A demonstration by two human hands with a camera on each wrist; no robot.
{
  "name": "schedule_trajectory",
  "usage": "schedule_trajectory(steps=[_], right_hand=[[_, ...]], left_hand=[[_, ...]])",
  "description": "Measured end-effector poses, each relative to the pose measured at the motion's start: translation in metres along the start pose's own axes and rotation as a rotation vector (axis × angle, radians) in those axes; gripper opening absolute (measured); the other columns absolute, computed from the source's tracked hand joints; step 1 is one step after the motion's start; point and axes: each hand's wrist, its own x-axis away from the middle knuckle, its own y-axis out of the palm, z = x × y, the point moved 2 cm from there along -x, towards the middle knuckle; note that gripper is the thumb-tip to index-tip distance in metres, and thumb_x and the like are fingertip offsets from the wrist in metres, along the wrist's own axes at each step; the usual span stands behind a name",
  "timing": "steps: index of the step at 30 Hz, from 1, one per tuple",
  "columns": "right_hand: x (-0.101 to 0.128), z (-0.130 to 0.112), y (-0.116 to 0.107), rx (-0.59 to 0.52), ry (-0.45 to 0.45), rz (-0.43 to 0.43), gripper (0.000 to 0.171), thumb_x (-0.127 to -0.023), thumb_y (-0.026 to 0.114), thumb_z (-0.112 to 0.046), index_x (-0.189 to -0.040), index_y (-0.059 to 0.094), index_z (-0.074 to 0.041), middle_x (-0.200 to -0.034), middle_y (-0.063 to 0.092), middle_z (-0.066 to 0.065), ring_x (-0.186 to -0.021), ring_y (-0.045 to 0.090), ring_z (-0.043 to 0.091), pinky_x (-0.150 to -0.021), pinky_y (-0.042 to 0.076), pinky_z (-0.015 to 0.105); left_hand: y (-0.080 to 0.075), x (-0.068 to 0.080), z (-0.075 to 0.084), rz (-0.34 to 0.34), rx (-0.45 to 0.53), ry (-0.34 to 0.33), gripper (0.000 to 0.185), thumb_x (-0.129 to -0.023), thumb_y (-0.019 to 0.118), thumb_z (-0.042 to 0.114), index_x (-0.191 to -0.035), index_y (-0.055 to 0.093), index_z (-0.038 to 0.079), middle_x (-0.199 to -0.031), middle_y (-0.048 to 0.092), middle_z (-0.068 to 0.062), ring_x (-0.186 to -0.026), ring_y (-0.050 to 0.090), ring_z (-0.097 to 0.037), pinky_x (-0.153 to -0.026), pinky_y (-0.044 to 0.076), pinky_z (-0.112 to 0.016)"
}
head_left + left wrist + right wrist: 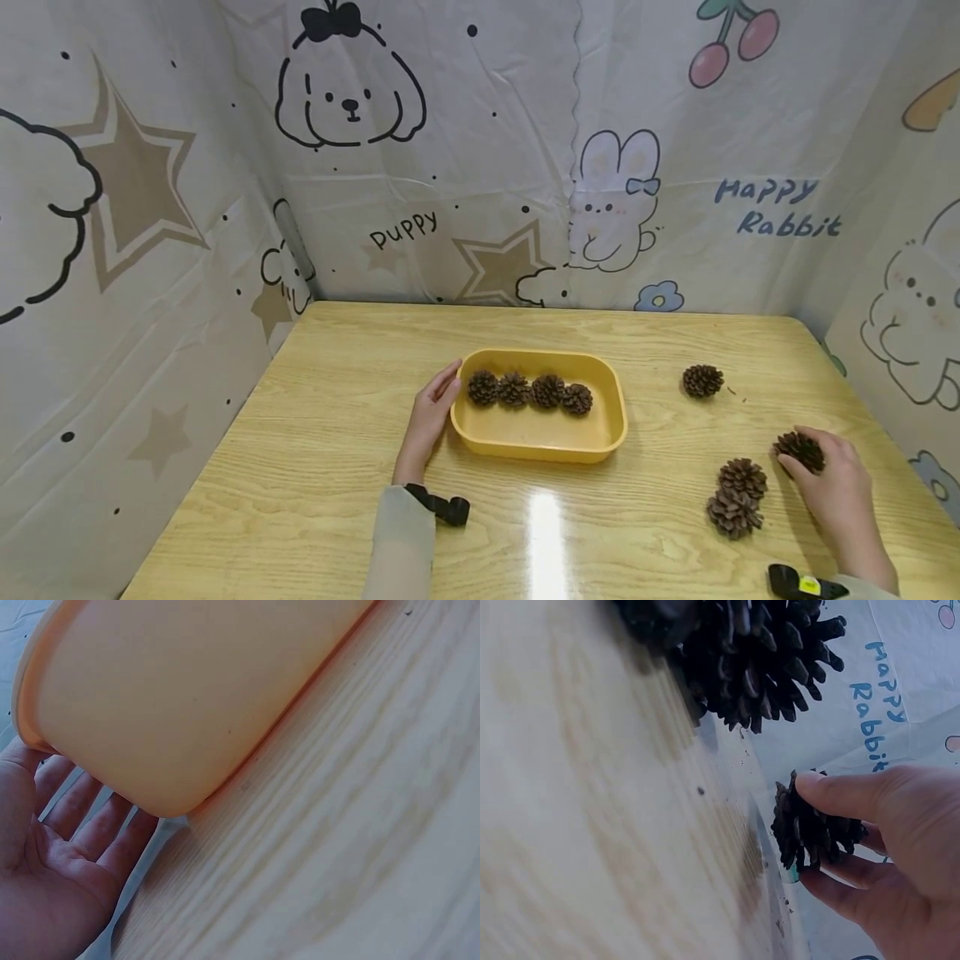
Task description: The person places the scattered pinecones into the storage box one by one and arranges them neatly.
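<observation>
Right hand (pixel 836 492) pinches a pine cone (pixel 800 451) in its grip; flat-fingered left hand (pixel 430 417) touches the yellow tray (pixel 540 433).

The printed backdrop cloth (pixel 495 150) behind the worktop carries two legible texts. "puppy" (pixel 403 229) is printed in black, left of centre, below the dog drawing. "Happy Rabbit" (pixel 776 208) is printed in blue on two lines at the right, beside the rabbit drawing. In the right wrist view, part of "Happy Rabbit" (pixel 877 701) is readable.
</observation>
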Motion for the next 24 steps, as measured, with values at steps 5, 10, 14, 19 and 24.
schedule_trajectory(steps=[5,10,14,19,24], right_hand=[[0.000,-0.006,-0.002,-0.007,-0.005,0.031,0.052,-0.099,0.057,-0.016,-0.141,0.039,0.009,-0.137,0.034,0.041,-0.123,0.033,0.059,-0.099,0.029,0.074],[0.001,-0.012,-0.003,-0.006,0.020,0.041,0.054,-0.099,0.059,-0.016,-0.143,0.039,0.007,-0.138,0.034,0.039,-0.125,0.034,0.058,-0.099,0.031,0.073],[0.002,-0.017,-0.005,-0.029,0.007,0.053,0.054,-0.099,0.059,-0.018,-0.143,0.039,0.004,-0.140,0.035,0.038,-0.127,0.034,0.058,-0.100,0.031,0.073],[0.005,-0.026,-0.006,-0.080,-0.062,0.081,0.052,-0.098,0.060,-0.017,-0.142,0.042,0.004,-0.142,0.034,0.038,-0.129,0.032,0.058,-0.105,0.024,0.075],[0.006,-0.038,-0.005,-0.113,-0.129,0.126,0.050,-0.096,0.062,-0.012,-0.139,0.046,0.004,-0.140,0.038,0.038,-0.127,0.034,0.058,-0.104,0.023,0.077]], left_hand=[[-0.001,-0.001,-0.001,-0.006,0.003,0.003,0.044,-0.103,0.051,0.017,-0.146,0.047,0.007,-0.153,0.044,-0.013,-0.143,0.041,-0.028,-0.118,0.037,-0.042],[-0.002,-0.010,-0.018,0.003,0.022,0.015,0.045,-0.102,0.052,0.020,-0.146,0.047,0.009,-0.152,0.045,-0.014,-0.142,0.042,-0.029,-0.117,0.038,-0.043],[-0.003,-0.017,-0.031,0.019,0.017,0.015,0.047,-0.102,0.053,0.026,-0.147,0.047,0.014,-0.152,0.046,-0.011,-0.142,0.043,-0.026,-0.117,0.038,-0.042],[-0.002,-0.017,-0.034,0.024,0.004,0.021,0.048,-0.101,0.055,0.032,-0.146,0.049,0.016,-0.151,0.048,-0.009,-0.141,0.045,-0.025,-0.117,0.039,-0.041],[-0.003,-0.016,-0.035,0.030,0.002,0.016,0.048,-0.100,0.055,0.035,-0.145,0.050,0.019,-0.150,0.049,-0.007,-0.140,0.045,-0.024,-0.116,0.040,-0.040]])
